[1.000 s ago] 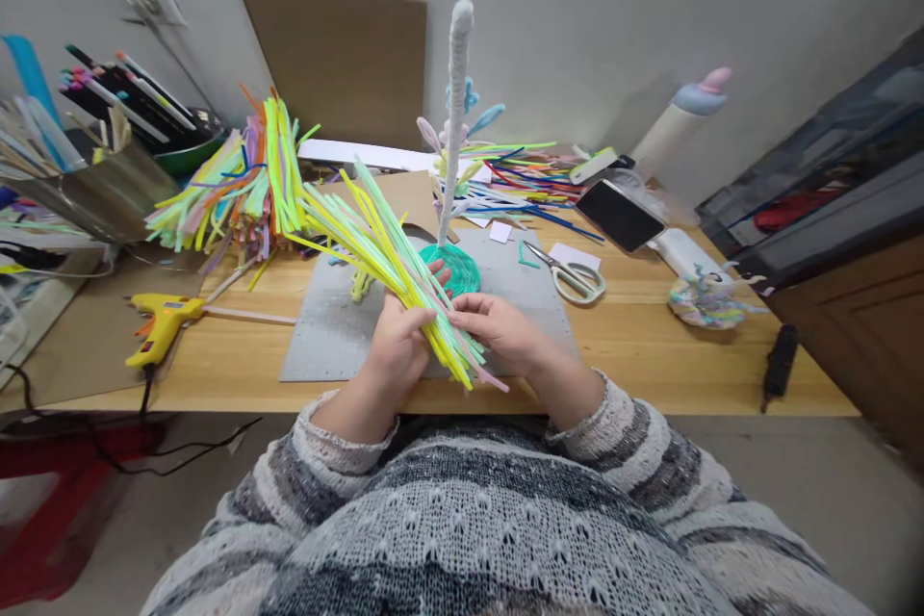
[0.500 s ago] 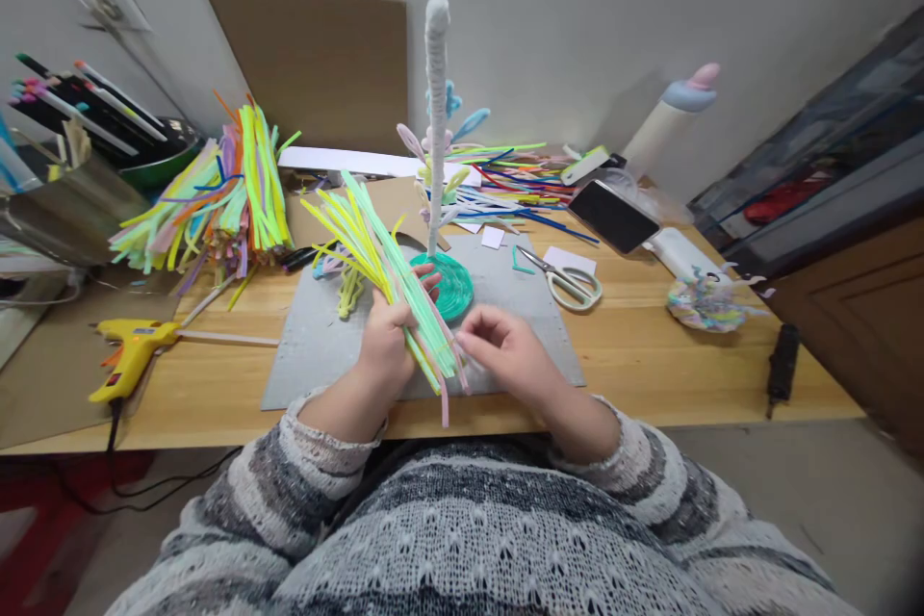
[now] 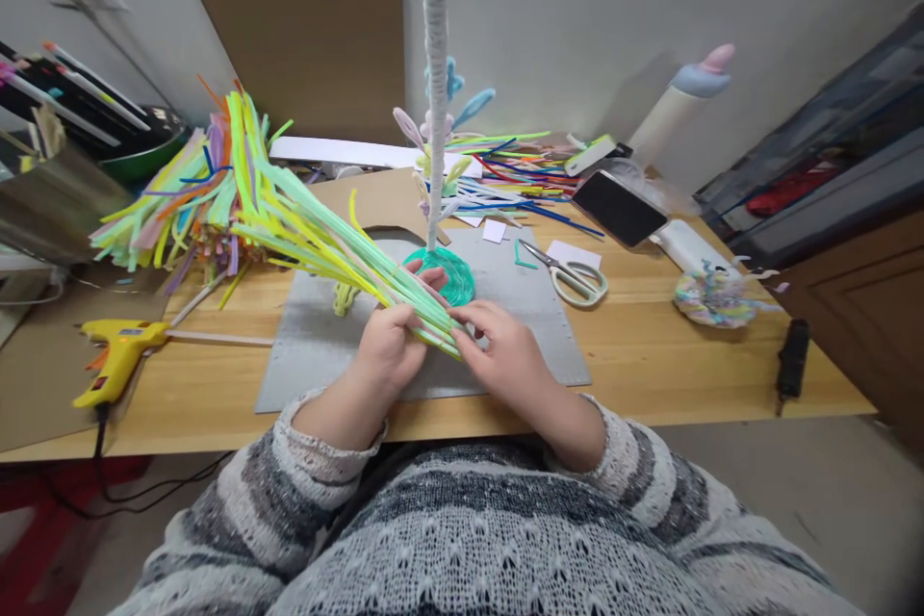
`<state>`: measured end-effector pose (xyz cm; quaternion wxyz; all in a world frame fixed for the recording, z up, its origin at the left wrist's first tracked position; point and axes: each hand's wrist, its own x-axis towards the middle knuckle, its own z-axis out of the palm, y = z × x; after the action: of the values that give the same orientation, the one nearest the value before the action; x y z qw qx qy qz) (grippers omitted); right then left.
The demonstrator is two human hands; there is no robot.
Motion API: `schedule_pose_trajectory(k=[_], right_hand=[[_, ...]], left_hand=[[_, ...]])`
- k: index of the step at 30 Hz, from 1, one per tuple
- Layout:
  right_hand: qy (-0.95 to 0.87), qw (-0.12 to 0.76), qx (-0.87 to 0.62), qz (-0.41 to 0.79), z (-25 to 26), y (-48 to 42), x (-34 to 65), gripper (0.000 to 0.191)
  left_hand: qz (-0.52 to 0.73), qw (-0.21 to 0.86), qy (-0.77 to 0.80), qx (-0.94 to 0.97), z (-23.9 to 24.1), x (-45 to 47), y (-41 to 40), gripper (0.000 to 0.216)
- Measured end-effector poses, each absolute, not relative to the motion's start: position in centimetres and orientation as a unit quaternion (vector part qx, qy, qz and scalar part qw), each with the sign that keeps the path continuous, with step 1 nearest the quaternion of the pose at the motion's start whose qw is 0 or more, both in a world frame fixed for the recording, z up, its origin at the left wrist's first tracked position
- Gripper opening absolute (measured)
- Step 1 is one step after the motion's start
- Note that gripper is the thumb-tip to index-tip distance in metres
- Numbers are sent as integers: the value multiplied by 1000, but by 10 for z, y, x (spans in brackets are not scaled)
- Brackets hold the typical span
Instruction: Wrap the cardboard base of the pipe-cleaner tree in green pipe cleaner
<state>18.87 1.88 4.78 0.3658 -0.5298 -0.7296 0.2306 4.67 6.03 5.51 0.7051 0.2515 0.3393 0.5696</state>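
Note:
My left hand (image 3: 390, 346) is wrapped round a bundle of green and yellow pipe cleaners (image 3: 318, 236) that fans out up and to the left. My right hand (image 3: 501, 356) has its fingertips pinched on the bundle's near end, beside my left hand. Both hands hover over a grey cutting mat (image 3: 318, 356). Just behind them stands a tall white pipe-cleaner stem (image 3: 434, 87) with small pastel petals, rising from a coiled teal base (image 3: 454, 274).
A yellow glue gun (image 3: 115, 361) lies at the left of the wooden table (image 3: 650, 356). A heap of coloured pipe cleaners (image 3: 177, 188) lies behind it. Scissors (image 3: 570, 274), a phone (image 3: 617, 207), a bottle (image 3: 679, 111) and a small woven disc (image 3: 711, 298) are on the right.
My left hand tilted the bundle further down to the left. My right hand, briefly off the bundle, has come back and pinches its near end; the loose pink end no longer hangs down.

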Motion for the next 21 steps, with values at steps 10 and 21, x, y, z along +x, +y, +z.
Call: schedule_pose_trajectory(k=[10, 21], right_hand=[[-718, 336, -557, 248, 47, 29, 192, 20], [-453, 363, -443, 683, 48, 42, 204, 27]], left_hand=[[546, 737, 312, 247, 52, 51, 62, 49], [535, 733, 345, 241, 49, 51, 63, 41]])
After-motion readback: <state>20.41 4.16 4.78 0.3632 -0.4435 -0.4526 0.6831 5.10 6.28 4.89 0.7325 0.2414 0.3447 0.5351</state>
